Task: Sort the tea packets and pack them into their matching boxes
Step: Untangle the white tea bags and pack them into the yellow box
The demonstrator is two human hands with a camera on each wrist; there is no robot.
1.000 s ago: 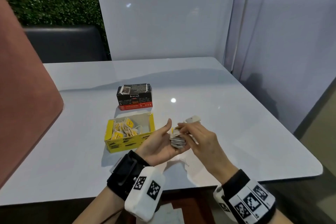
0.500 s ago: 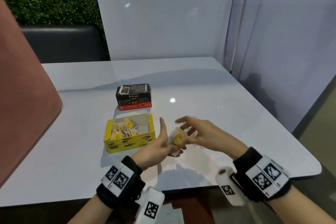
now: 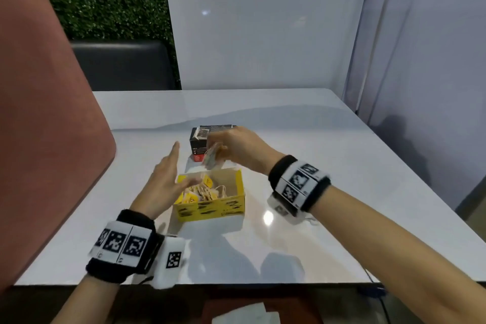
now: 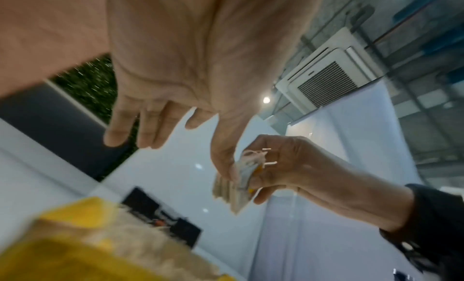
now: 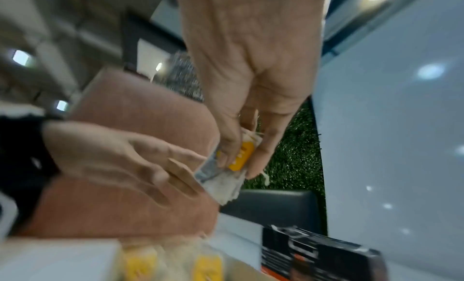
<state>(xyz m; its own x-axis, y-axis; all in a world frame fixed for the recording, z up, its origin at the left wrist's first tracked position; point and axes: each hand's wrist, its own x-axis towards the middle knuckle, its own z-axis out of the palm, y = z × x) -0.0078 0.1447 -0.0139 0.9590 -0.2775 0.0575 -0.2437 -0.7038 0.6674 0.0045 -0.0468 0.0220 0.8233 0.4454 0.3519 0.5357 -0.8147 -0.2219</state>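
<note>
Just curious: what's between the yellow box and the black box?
In the head view, bare table, with the right hand holding tea packets above that gap.

Open yellow box (image 3: 210, 209) upright on the surface, holding yellow-tagged packets (image 3: 202, 191); black box (image 3: 201, 139) just behind it; packet stack (image 3: 213, 156) held above them.

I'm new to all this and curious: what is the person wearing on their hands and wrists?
The left hand and the right hand are bare, with no gloves. Each wrist carries a black band wrapped in white panels printed with black square code markers. A small white block with another such marker hangs under the left wrist, and one sits under the right wrist.
</note>
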